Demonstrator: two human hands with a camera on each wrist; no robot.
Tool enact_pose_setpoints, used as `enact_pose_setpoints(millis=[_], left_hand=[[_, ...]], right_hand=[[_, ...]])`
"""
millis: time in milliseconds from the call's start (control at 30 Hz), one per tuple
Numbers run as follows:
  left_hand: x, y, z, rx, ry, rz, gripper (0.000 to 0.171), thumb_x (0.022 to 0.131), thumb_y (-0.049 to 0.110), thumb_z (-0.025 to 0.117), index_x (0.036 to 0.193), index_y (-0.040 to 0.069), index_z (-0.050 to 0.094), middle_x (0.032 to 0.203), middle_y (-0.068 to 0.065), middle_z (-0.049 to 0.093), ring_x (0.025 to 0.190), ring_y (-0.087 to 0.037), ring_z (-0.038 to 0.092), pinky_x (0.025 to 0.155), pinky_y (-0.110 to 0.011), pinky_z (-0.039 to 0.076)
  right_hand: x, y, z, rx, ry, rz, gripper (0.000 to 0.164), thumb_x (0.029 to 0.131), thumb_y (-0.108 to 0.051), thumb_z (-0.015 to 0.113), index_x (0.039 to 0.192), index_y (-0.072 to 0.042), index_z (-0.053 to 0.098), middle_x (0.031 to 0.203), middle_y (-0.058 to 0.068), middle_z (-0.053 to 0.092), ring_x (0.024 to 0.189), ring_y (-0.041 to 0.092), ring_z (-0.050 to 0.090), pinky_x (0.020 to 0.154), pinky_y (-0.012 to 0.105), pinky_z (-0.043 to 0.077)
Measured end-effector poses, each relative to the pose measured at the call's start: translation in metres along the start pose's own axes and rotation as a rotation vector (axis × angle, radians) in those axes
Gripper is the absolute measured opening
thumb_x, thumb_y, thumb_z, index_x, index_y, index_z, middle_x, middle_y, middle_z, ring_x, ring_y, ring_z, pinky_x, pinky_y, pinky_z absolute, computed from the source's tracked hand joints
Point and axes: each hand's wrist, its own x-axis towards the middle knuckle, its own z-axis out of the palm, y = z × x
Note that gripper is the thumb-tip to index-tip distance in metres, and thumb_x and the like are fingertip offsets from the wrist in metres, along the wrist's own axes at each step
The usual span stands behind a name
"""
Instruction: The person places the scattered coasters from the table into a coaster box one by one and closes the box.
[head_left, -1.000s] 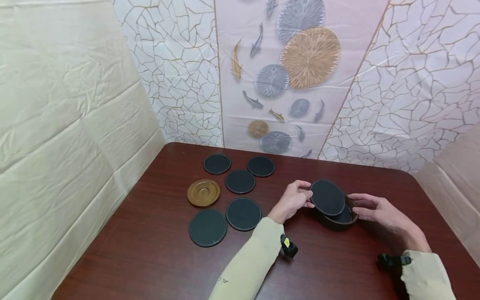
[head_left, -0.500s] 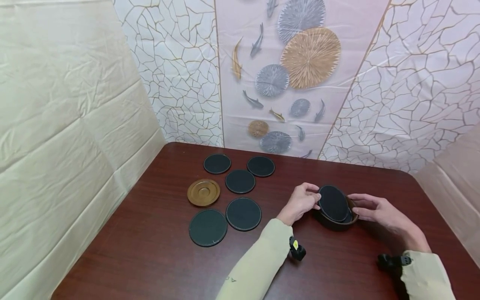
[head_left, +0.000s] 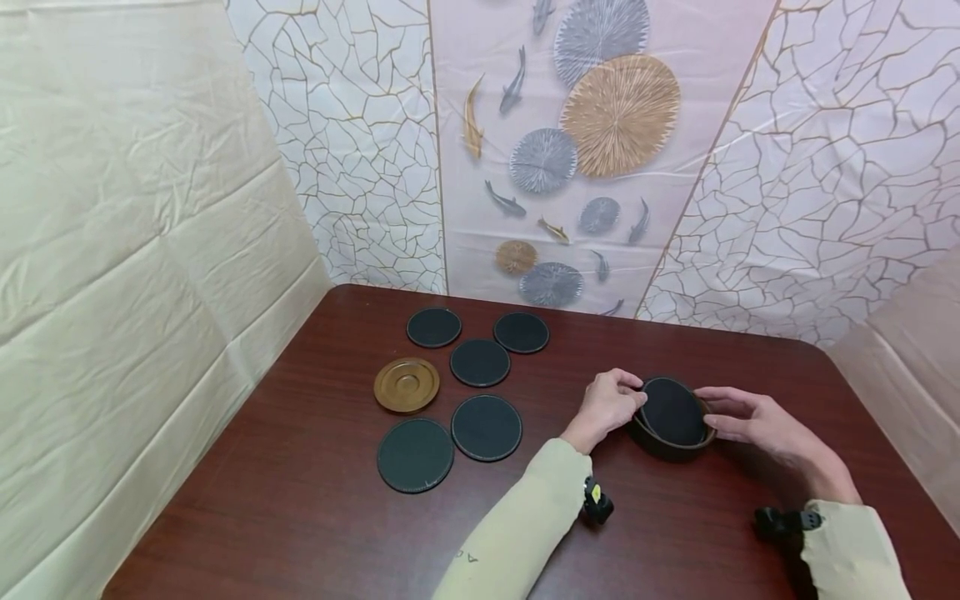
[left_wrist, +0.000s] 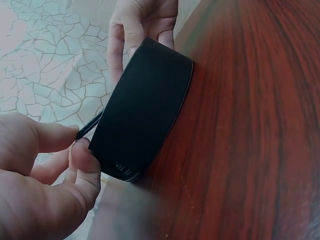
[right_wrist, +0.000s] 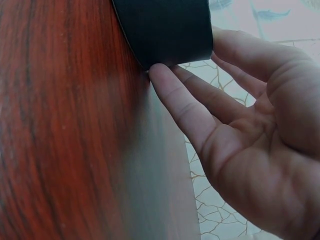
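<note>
In the head view, my left hand (head_left: 609,408) pinches the left edge of a round black coaster (head_left: 672,412). This coaster tilts inside a low, round, dark coaster holder (head_left: 670,452), its left side raised. The left wrist view shows the thumb and fingers on the coaster's thin edge, just above the holder's rim. On the opposite side, my right hand (head_left: 768,425) holds the holder, with thumb and fingers spread along its wall, as the right wrist view also shows. Whatever lies beneath the coaster is hidden.
Several more black coasters lie flat on the left half of the dark red-brown table (head_left: 315,517), among them a front coaster (head_left: 416,456) and a back coaster (head_left: 434,327). A brown round lid (head_left: 407,385) with a ringed centre sits beside them. Cloth-covered walls stand behind and at the sides.
My left hand has moved right and slightly down, bringing the coaster from above the holder's left side down into its opening. The right hand and the holder have stayed in place.
</note>
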Motion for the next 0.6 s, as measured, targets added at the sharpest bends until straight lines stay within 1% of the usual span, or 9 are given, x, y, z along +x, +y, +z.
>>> enact_pose_setpoints(millis=[67,200,300,467,600], left_hand=[[0.001,0.0,-0.002,0.03,0.004,0.02,0.009,0.088,0.016,0.074,0.096,0.018,0.07,0.081,0.004,0.069,0.065,-0.007,0.059,0.059,-0.022,0.048],[0.005,0.002,-0.008,0.113,0.033,0.056,0.005,0.087,0.017,0.074,0.089,0.02,0.071,0.078,0.006,0.069,0.068,-0.005,0.059,0.063,-0.021,0.048],[0.008,0.003,-0.014,0.147,0.041,0.063,0.005,0.088,0.017,0.073,0.088,0.022,0.071,0.078,0.008,0.068,0.071,-0.005,0.059,0.066,-0.022,0.048],[0.013,0.005,-0.022,0.183,0.04,0.086,0.005,0.089,0.017,0.072,0.089,0.022,0.071,0.079,0.008,0.068,0.072,-0.004,0.059,0.066,-0.021,0.047],[0.016,0.003,-0.03,0.22,0.015,0.1,0.004,0.091,0.019,0.07,0.095,0.021,0.07,0.082,0.008,0.066,0.074,-0.005,0.058,0.069,-0.023,0.048]], right_hand=[[0.0,0.0,0.0,0.009,-0.002,0.003,0.059,0.093,-0.024,0.069,0.143,-0.004,0.046,0.132,0.022,0.059,0.098,0.006,0.067,0.078,0.027,0.058],[0.0,0.0,-0.001,0.026,0.0,0.008,0.059,0.092,-0.024,0.069,0.142,-0.003,0.046,0.127,0.019,0.063,0.096,0.008,0.068,0.078,0.028,0.058],[-0.001,-0.001,-0.001,0.031,-0.006,-0.006,0.059,0.093,-0.022,0.069,0.142,0.0,0.044,0.126,0.021,0.063,0.094,0.008,0.069,0.077,0.029,0.059],[-0.003,-0.003,-0.002,0.036,-0.01,-0.025,0.059,0.093,-0.021,0.068,0.142,0.001,0.044,0.126,0.023,0.062,0.094,0.007,0.068,0.076,0.029,0.059],[-0.002,-0.001,0.0,0.031,-0.007,-0.012,0.059,0.093,-0.022,0.068,0.142,-0.001,0.044,0.128,0.024,0.061,0.095,0.007,0.068,0.078,0.028,0.058]])
